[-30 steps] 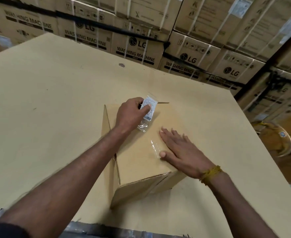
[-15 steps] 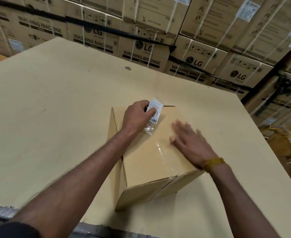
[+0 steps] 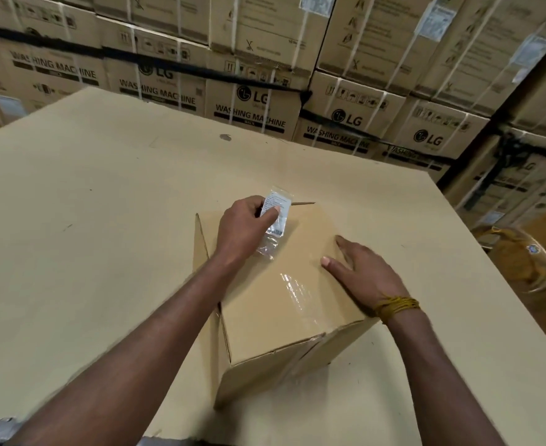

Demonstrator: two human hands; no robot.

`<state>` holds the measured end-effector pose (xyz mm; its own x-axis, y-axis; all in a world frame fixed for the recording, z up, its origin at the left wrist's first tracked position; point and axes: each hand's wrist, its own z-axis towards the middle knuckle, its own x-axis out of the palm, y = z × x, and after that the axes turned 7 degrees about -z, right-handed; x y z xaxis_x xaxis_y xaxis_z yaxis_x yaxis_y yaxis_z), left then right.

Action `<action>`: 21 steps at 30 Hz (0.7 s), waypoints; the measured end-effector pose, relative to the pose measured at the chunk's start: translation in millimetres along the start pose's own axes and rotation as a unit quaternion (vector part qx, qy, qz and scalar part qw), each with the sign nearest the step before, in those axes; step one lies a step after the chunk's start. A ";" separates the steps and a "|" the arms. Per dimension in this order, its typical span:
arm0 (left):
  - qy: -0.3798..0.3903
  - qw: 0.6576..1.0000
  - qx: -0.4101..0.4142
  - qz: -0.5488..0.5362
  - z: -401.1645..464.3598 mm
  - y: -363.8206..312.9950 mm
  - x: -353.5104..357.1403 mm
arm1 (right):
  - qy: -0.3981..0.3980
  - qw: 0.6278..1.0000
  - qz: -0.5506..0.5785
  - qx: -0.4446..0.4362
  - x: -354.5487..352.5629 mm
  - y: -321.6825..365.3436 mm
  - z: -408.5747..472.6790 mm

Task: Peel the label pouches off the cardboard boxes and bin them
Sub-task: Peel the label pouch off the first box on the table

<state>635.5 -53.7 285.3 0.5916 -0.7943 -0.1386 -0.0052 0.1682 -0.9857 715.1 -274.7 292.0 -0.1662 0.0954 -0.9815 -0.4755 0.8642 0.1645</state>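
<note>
Head view: left hand [image 3: 245,223] pinches pouch [image 3: 274,217]; right hand [image 3: 361,272], flat, steadies box [image 3: 284,304]; best peel low, steadily.

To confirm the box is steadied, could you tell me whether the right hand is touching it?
Touching: the head view shows the right hand lying flat on the cardboard box.

Left hand [image 3: 244,225] pinches pouch [image 3: 274,217]; right hand [image 3: 363,274] presses box [image 3: 284,304]

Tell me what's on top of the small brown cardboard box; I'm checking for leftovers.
On the small brown cardboard box: clear tape, flat right hand, left hand pinching the clear plastic label pouch. Under the hands is hidden.
</note>
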 end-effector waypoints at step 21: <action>0.061 0.995 -0.010 -0.075 -80.6 -9.9 56.3 | -0.021 0.999 0.039 -0.007 7.7 -74.9 -89.9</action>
<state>603.8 -147.1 279.5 0.4849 -0.8746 0.0013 0.0602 0.0318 -0.9977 671.8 -383.1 281.0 -0.1668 0.1838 -0.9687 -0.4737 0.8467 0.2422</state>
